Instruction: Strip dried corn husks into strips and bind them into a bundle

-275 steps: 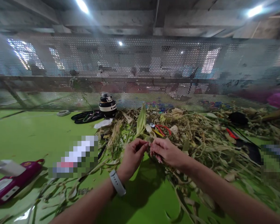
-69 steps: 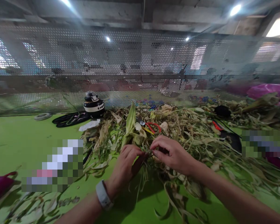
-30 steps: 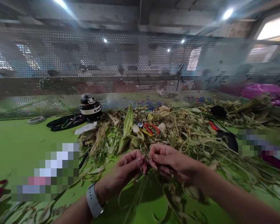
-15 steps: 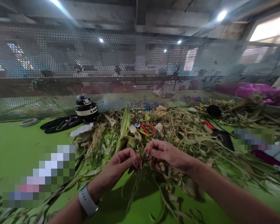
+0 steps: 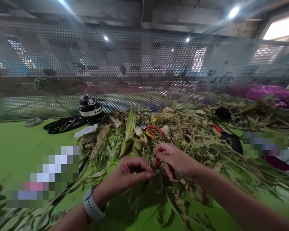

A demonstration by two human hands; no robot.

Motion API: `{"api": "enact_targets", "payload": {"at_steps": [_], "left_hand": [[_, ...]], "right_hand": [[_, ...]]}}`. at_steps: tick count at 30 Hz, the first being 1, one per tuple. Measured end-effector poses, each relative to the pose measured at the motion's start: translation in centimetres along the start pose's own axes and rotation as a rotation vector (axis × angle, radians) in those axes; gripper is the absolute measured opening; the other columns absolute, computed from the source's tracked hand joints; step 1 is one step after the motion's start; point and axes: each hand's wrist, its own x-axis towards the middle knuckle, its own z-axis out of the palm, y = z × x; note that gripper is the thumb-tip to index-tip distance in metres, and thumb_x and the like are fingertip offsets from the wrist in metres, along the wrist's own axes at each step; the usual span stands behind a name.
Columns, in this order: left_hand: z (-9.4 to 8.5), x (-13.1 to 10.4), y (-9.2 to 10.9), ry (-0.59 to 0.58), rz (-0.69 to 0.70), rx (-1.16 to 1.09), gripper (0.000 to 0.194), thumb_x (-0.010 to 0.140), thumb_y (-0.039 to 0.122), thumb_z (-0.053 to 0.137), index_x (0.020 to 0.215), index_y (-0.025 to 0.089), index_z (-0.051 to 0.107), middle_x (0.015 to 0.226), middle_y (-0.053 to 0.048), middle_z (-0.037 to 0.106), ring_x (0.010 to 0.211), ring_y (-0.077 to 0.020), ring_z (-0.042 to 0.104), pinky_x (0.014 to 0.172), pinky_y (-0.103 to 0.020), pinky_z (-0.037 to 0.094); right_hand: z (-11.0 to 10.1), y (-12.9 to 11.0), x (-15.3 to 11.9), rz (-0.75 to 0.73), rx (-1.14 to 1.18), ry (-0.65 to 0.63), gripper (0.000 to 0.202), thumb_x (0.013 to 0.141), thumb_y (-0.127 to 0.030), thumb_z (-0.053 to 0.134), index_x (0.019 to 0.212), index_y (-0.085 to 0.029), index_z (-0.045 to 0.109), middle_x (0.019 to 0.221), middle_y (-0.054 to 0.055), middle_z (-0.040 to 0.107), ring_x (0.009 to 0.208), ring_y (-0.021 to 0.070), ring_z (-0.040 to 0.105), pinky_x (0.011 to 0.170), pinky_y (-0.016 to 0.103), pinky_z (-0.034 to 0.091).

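Observation:
My left hand (image 5: 132, 173), with a pale watch band at the wrist, has thumb and fingertips pinched near the middle; what they hold is too small to name. Close on its right, my right hand (image 5: 170, 160) has its thumb and index finger together, the other fingers curled below; any item between them is hidden. Dry leaves and stalks (image 5: 183, 134) spread under and behind both hands. Beyond the left hand lies a green husk (image 5: 130, 126), beside scissors (image 5: 154, 131) with red and yellow handles.
A black and white round container (image 5: 90, 109), a black cable coil (image 5: 64, 124) and a white scrap (image 5: 86, 130) are at the back left of the green table (image 5: 12, 138). A perforated screen (image 5: 135, 64) stands behind. A magenta bag (image 5: 272, 94) is at the back right.
My left hand has shifted right and its thumb has stretched toward the right hand. The thin strand seen at its fingers no longer shows. The view has tilted slightly.

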Motion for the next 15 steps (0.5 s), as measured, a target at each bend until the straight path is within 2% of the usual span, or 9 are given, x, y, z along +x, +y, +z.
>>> {"api": "enact_targets", "payload": {"at_steps": [5,10,12,15], "left_hand": [[-0.01,0.19,0.06,-0.005,0.064,-0.011,0.01,0.067,0.022,0.072,0.073,0.014,0.072,0.072,-0.005,0.065,0.064,-0.0115,0.056,0.06,-0.023,0.043],[0.01,0.09,-0.22,0.003,0.039,-0.061,0.011,0.067,0.021,0.072,0.076,0.014,0.071,0.073,-0.003,0.065,0.062,-0.0091,0.055,0.058,-0.021,0.043],[0.02,0.02,-0.3,0.011,0.019,-0.078,0.012,0.067,0.02,0.073,0.076,0.014,0.071,0.072,-0.003,0.065,0.062,-0.0087,0.055,0.059,-0.02,0.043],[0.17,-0.06,-0.33,0.014,-0.02,-0.126,0.013,0.067,0.021,0.073,0.077,0.013,0.069,0.07,-0.002,0.065,0.061,-0.0078,0.054,0.058,-0.02,0.042]], "right_hand": [[0.2,0.2,-0.02,0.046,0.062,-0.035,0.019,0.089,-0.038,0.042,0.086,-0.02,0.039,0.076,-0.003,0.062,0.029,0.0044,0.052,0.024,0.012,0.029],[0.35,0.23,-0.25,0.071,0.108,-0.052,0.02,0.088,-0.04,0.045,0.087,-0.02,0.041,0.083,-0.003,0.06,0.031,0.0042,0.053,0.025,0.013,0.03],[0.32,0.06,-0.41,0.091,0.108,-0.055,0.02,0.088,-0.04,0.043,0.087,-0.02,0.039,0.078,-0.004,0.06,0.03,0.005,0.053,0.026,0.013,0.03],[0.3,-0.29,-0.6,0.136,0.098,-0.071,0.018,0.09,-0.039,0.038,0.087,-0.021,0.037,0.06,-0.006,0.058,0.026,0.0063,0.048,0.024,0.013,0.027]]}}
